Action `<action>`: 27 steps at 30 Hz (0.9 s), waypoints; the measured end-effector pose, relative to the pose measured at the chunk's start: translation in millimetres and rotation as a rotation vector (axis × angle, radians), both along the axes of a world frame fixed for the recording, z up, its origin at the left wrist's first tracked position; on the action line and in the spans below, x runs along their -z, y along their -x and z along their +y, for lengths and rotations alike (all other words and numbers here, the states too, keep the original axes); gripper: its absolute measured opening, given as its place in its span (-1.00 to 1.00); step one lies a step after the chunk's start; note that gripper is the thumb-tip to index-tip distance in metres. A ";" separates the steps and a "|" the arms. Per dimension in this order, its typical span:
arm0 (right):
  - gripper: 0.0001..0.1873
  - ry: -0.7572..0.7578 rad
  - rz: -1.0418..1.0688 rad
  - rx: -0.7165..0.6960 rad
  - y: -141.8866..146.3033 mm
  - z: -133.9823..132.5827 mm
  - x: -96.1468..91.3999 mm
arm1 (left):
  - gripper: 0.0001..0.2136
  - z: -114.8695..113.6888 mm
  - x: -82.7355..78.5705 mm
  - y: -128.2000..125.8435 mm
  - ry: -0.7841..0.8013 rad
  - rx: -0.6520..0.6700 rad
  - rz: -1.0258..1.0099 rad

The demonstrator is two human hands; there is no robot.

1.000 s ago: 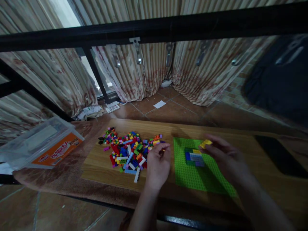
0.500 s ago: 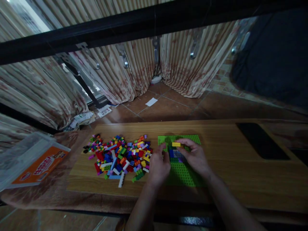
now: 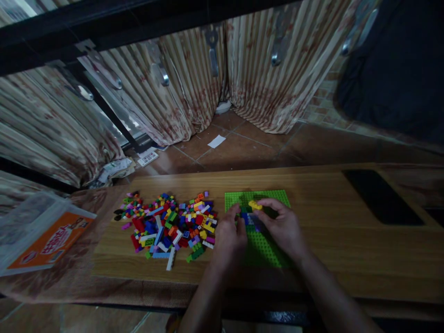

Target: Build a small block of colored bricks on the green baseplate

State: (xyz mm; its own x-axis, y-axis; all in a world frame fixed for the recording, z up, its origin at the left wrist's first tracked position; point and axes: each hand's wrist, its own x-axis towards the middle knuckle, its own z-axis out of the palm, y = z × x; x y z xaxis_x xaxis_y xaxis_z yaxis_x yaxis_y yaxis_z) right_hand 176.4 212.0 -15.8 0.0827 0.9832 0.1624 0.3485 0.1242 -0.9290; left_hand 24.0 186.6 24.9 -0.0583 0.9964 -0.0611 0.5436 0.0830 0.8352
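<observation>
A green baseplate (image 3: 274, 199) lies on the wooden board (image 3: 329, 240). A small stack of blue, grey and purple bricks (image 3: 250, 219) stands on the plate between my hands. My right hand (image 3: 282, 226) pinches a yellow brick (image 3: 255, 205) at its fingertips, over the far edge of that stack. My left hand (image 3: 229, 236) rests curled on the plate's left edge, its thumb by the stack; what its fingers hold, if anything, is hidden. A heap of loose coloured bricks (image 3: 166, 224) lies to the left of my left hand.
A clear plastic box with an orange label (image 3: 41, 236) sits at the far left on a brown cloth (image 3: 62, 282). A dark phone-like slab (image 3: 381, 196) lies on the board at the right. Striped curtains (image 3: 194, 92) and a tiled floor (image 3: 243, 148) are beyond the table.
My right hand has come in from the right with the yellow brick to the stack. My left hand has moved from the heap onto the plate's left edge. The camera has tilted down.
</observation>
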 end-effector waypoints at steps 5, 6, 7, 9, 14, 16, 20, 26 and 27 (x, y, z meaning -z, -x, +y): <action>-0.93 -0.155 -0.218 0.010 13.3 -8.9 -8.8 | -0.62 -1.2 1.4 -0.8 0.008 0.011 -0.013; -0.94 -0.194 -0.271 0.001 15.2 -10.0 -10.3 | -0.62 -1.8 1.5 -0.7 0.012 0.013 -0.018; -0.95 -0.230 -0.321 -0.012 16.4 -10.8 -11.2 | -0.62 -2.5 1.5 -0.6 0.016 0.015 -0.023; -0.97 -0.282 -0.404 -0.051 17.5 -11.8 -11.6 | -0.61 -4.0 1.2 -0.3 0.016 0.021 -0.033; -0.90 -0.322 -0.465 -0.157 17.5 -12.7 -12.8 | -0.58 -5.6 -0.1 0.0 0.032 0.017 -0.028; -0.86 -0.318 -0.443 -0.179 17.1 -12.8 -15.4 | -0.58 -5.4 -0.1 -0.1 0.021 0.018 -0.029; -0.78 -0.282 -0.415 -0.177 12.0 -11.5 -18.5 | -0.60 -5.3 0.7 -0.3 0.014 0.016 -0.027; -0.61 -0.244 -0.521 -0.211 3.3 -6.8 -10.7 | -0.59 -5.7 3.8 -1.0 0.034 0.012 -0.009; -0.62 -0.239 -0.532 -0.222 3.1 -6.1 -8.9 | -0.59 -5.8 4.1 -1.2 0.039 0.014 -0.016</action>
